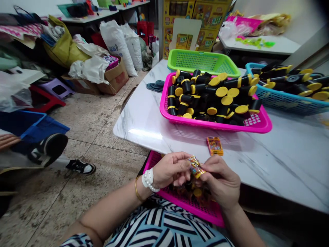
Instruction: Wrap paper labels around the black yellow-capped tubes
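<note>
Between my two hands is a small shiny printed packet [196, 167], yellow with other colours. My left hand [172, 168] pinches its left edge between thumb and fingers. On the other side, my right hand [221, 181] grips the packet's lower right part. Both hands are above a pink basket [216, 216] on my lap, which holds small black and yellow pieces, partly hidden by the hands. A small orange and pink printed box [215, 146] lies on the marble-patterned table [252, 161], just beyond my right hand.
On the table stands a pink basket [264, 125] heaped with black cylinders with yellow caps. Behind it is a green basket [203, 59]; a blue basket [290, 103] of similar cylinders is at right. A dark cloth [155, 86] lies at the table's left edge. A person's shoe [81, 167] shows at left.
</note>
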`<action>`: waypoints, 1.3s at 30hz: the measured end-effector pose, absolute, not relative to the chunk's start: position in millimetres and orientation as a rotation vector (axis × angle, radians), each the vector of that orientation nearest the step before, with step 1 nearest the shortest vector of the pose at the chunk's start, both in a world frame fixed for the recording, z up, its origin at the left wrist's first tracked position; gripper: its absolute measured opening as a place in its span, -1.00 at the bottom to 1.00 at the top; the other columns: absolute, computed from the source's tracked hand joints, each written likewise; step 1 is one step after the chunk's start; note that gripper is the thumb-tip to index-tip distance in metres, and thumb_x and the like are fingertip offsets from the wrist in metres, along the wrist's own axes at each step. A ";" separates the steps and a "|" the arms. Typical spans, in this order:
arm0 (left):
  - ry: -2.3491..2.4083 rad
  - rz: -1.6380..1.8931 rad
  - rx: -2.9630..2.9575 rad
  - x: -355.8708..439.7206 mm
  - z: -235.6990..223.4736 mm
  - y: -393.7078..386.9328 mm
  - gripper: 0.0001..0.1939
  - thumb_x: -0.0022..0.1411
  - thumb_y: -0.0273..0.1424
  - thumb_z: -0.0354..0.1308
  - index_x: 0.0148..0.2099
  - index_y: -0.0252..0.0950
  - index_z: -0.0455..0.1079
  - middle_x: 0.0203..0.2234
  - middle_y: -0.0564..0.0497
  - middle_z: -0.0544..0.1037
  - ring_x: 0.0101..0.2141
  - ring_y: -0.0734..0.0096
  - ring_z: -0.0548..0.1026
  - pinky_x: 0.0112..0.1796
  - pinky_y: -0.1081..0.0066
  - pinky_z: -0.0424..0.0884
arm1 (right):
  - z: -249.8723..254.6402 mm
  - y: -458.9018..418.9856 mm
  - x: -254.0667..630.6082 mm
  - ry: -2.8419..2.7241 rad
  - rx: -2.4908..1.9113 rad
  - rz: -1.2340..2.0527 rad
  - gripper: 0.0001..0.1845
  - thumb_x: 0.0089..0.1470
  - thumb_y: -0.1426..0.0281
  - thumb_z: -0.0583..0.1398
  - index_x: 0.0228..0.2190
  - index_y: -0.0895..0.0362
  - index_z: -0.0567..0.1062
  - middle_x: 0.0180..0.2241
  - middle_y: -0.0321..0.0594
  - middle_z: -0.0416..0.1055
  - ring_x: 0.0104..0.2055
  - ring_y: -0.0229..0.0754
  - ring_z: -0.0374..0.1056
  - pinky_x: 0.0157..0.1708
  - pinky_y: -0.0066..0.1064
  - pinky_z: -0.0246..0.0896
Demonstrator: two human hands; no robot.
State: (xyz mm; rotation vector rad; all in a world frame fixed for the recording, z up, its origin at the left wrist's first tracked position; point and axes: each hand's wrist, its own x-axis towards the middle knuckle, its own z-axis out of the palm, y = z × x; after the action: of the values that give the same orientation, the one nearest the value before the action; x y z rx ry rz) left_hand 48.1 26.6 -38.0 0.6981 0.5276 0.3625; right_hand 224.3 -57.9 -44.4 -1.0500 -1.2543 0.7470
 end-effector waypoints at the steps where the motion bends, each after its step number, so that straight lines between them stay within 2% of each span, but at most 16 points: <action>1: 0.532 0.373 0.673 48.9 -39.5 25.0 -0.42 0.02 -0.03 0.44 -0.11 -0.36 0.38 -0.66 0.14 0.50 -0.80 0.68 0.25 -0.77 0.66 0.12 | -46.5 -57.9 223.6 -1.226 -1.038 0.804 -0.77 0.12 0.46 0.35 -0.17 -0.04 0.64 -0.30 -0.30 0.34 -0.54 -0.35 0.43 -0.61 -0.49 0.45; 4: 0.594 0.393 0.663 51.3 -42.3 21.1 -0.49 0.03 -0.04 0.44 -0.24 -0.33 0.34 -0.71 0.18 0.45 -0.83 0.70 0.20 -0.81 0.68 0.03 | -50.6 -60.0 221.5 -1.272 -1.047 0.868 -0.77 0.12 0.47 0.35 -0.17 -0.02 0.65 -0.30 -0.29 0.35 -0.52 -0.32 0.46 -0.58 -0.46 0.48; 8: 0.561 0.309 0.653 56.5 -43.1 16.9 -0.42 0.04 0.07 0.38 -0.26 -0.37 0.37 -0.66 0.15 0.46 -0.83 0.70 0.23 -0.83 0.67 0.03 | -52.0 -62.9 218.9 -1.236 -1.088 0.688 -0.75 0.13 0.55 0.30 -0.20 0.00 0.64 -0.41 -0.32 0.37 -0.57 -0.32 0.42 -0.63 -0.50 0.39; 14: 0.587 0.310 0.650 57.7 -39.8 10.5 -0.46 0.05 0.06 0.37 -0.32 -0.31 0.32 -0.76 0.20 0.40 -0.85 0.67 0.19 -0.86 0.68 0.03 | -45.5 -66.2 220.8 -1.481 -1.194 0.493 -0.65 0.08 0.55 0.34 -0.12 -0.03 0.64 -0.34 -0.24 0.42 -0.36 -0.23 0.43 -0.43 -0.43 0.41; 18: 0.598 0.243 0.770 51.8 -35.1 11.8 -0.44 0.11 0.05 0.33 -0.13 -0.33 0.35 -0.70 0.15 0.48 -0.82 0.58 0.30 -0.81 0.64 0.15 | -30.9 -71.6 224.7 -1.543 -1.200 0.485 -0.67 0.12 0.56 0.31 -0.11 -0.02 0.63 -0.38 -0.26 0.41 -0.39 -0.25 0.42 -0.43 -0.45 0.40; 21: 0.746 0.206 1.044 47.0 -32.0 16.2 -0.41 0.08 -0.14 0.40 0.06 -0.34 0.35 -0.67 0.16 0.49 -0.76 0.54 0.36 -0.74 0.60 0.25 | -24.9 -68.0 240.8 -1.657 -1.198 0.543 -0.82 0.15 0.45 0.31 -0.18 0.04 0.63 -0.40 -0.25 0.45 -0.42 -0.25 0.44 -0.48 -0.47 0.38; 23: 0.870 0.266 1.260 45.8 -31.1 17.8 -0.34 0.03 -0.27 0.44 0.14 -0.33 0.36 -0.66 0.17 0.49 -0.70 0.54 0.38 -0.66 0.59 0.29 | -27.4 -58.1 258.4 -1.652 -1.351 0.367 -0.83 0.18 0.42 0.29 -0.18 0.04 0.64 -0.38 -0.23 0.49 -0.40 -0.24 0.44 -0.44 -0.44 0.38; 25: 0.929 0.350 1.409 46.5 -30.5 17.5 -0.35 0.04 -0.30 0.43 0.17 -0.33 0.37 -0.64 0.16 0.49 -0.66 0.54 0.39 -0.60 0.58 0.30 | -34.5 -43.4 276.3 -1.557 -1.586 0.051 -0.79 0.19 0.39 0.29 -0.12 0.04 0.64 -0.34 -0.20 0.50 -0.39 -0.22 0.43 -0.37 -0.38 0.37; 27: 0.923 0.394 1.437 48.9 -29.6 16.6 -0.44 0.12 -0.26 0.37 0.14 -0.34 0.40 -0.64 0.15 0.48 -0.67 0.54 0.38 -0.61 0.58 0.27 | -43.6 -28.0 289.7 -1.534 -1.725 -0.126 -0.78 0.19 0.30 0.29 -0.14 0.07 0.66 -0.39 -0.21 0.48 -0.43 -0.20 0.39 -0.40 -0.35 0.35; 30: 0.895 0.436 1.350 54.1 -26.6 18.4 -0.61 0.22 -0.22 0.27 0.02 -0.33 0.44 -0.64 0.14 0.47 -0.72 0.55 0.38 -0.67 0.58 0.25 | -53.9 -13.3 297.3 -1.572 -1.747 -0.170 -0.80 0.21 0.27 0.26 -0.33 0.07 0.68 -0.49 -0.25 0.46 -0.45 -0.19 0.41 -0.42 -0.34 0.34; 32: 0.886 0.482 1.267 58.9 -23.7 23.2 -0.64 0.22 -0.18 0.26 -0.04 -0.33 0.44 -0.62 0.14 0.47 -0.74 0.56 0.38 -0.71 0.59 0.24 | -56.8 -12.0 296.1 -1.572 -1.739 -0.186 -0.80 0.20 0.29 0.26 -0.37 0.06 0.68 -0.51 -0.26 0.47 -0.46 -0.19 0.41 -0.41 -0.34 0.34; 39: 0.878 0.548 1.172 94.3 -18.8 48.1 -0.59 0.18 -0.09 0.27 -0.12 -0.34 0.45 -0.59 0.11 0.48 -0.76 0.54 0.35 -0.76 0.55 0.20 | -55.0 -25.2 281.0 -1.563 -1.608 -0.250 -0.84 0.21 0.37 0.27 -0.20 0.03 0.67 -0.47 -0.26 0.50 -0.45 -0.20 0.37 -0.40 -0.34 0.32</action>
State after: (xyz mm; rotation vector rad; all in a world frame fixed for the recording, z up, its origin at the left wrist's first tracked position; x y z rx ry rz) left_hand 94.3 48.1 -18.8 1.1716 0.8781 0.5476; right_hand 281.0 -25.2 -55.0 -1.6081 -1.5625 -0.2497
